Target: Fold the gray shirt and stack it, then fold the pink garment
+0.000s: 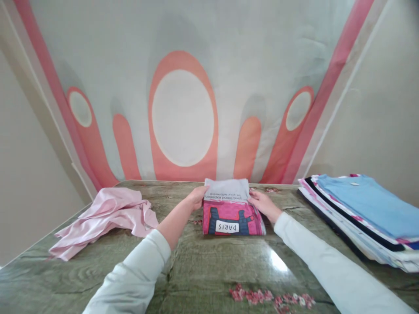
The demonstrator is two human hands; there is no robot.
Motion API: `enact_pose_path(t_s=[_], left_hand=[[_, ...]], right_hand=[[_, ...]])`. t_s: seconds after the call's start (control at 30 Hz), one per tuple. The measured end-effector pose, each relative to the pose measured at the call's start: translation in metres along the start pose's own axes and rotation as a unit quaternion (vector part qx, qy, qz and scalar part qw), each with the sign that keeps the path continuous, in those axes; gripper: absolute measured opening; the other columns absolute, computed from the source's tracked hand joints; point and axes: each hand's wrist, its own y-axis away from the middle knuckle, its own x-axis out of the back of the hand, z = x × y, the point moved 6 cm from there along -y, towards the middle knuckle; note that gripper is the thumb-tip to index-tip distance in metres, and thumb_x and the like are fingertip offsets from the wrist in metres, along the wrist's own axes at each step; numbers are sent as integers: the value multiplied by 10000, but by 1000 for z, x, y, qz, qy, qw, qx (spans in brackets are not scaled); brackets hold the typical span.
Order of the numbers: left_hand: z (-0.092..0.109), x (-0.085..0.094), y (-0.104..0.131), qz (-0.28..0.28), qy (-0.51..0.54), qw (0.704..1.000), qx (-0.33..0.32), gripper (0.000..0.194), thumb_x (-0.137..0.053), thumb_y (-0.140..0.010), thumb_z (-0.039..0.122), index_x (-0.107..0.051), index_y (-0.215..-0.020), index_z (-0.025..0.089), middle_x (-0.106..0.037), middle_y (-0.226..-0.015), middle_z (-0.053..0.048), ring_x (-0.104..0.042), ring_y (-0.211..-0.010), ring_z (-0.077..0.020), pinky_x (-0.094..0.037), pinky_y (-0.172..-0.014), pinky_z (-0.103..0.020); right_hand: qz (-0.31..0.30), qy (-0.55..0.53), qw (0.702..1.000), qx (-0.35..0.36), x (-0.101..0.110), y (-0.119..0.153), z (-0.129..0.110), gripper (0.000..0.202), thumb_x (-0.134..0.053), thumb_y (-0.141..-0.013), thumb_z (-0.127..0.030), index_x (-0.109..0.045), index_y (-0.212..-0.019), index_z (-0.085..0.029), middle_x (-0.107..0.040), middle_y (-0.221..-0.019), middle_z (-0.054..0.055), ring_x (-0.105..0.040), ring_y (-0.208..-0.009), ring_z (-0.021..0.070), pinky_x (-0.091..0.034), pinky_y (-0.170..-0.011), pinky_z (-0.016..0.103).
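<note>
A folded printed shirt (231,209) lies on the table in the middle of the head view. Its far part is pale grey with upside-down lettering, and its near part is pink with a dark figure and the word PARIS. My left hand (198,197) grips the left edge at the grey part, fingers partly hidden behind the cloth. At the opposite edge, my right hand (262,204) pinches the fabric between thumb and fingers. Both arms reach forward in pale sleeves.
A crumpled light pink cloth (113,216) lies on the left of the wood-patterned table (196,279). On the right stands a stack of folded clothes (369,205), a light blue shirt on top. Behind the table's far edge rises a wall with a pink-and-grey printed backdrop (183,174).
</note>
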Motion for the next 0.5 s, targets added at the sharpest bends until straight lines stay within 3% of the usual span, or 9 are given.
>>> enact_pose_path(t_s=[0.1,0.2,0.33,0.4,0.5], left_hand=[[-20,11,-13,6,-16,1000,9,192,-582,-755,75,-601,-946,74,-693,-798,-104,-672,-737,-208,-547,-719,-344],[-31,21,-19,19,-28,999,-12,408,-574,-709,-3,-540,-1107,81,-688,-855,-96,-671,-752,-190,-543,-730,-325],[-35,29,-24,51,-44,997,-41,757,-520,-691,-63,-261,-1369,152,-677,-934,-74,-667,-759,-155,-536,-736,-301],[-34,30,-25,51,-87,993,-69,813,-484,-709,-59,-156,-1411,187,-673,-967,-68,-664,-776,-148,-533,-744,-303],[-28,27,-23,39,-235,962,-138,646,-438,-738,-26,-347,-1353,151,-668,-1007,-73,-649,-861,-160,-519,-786,-296]], right_hand=[[30,114,993,5,4,-13,27,321,-571,-713,-202,-551,-1026,-136,-664,-768,51,-633,-737,187,-480,-741,339],[33,136,990,34,6,-12,35,346,-527,-744,-245,-517,-1070,-133,-660,-788,53,-629,-724,178,-474,-703,322],[58,153,986,42,8,-11,34,329,-501,-772,-326,-511,-1047,-144,-638,-738,36,-608,-663,175,-464,-647,318],[77,168,981,52,9,-10,33,314,-501,-773,-333,-516,-1030,-153,-627,-748,35,-597,-665,171,-459,-652,319],[110,190,972,79,10,-8,29,298,-507,-767,-321,-529,-1019,-164,-606,-772,33,-580,-676,166,-455,-679,324]])
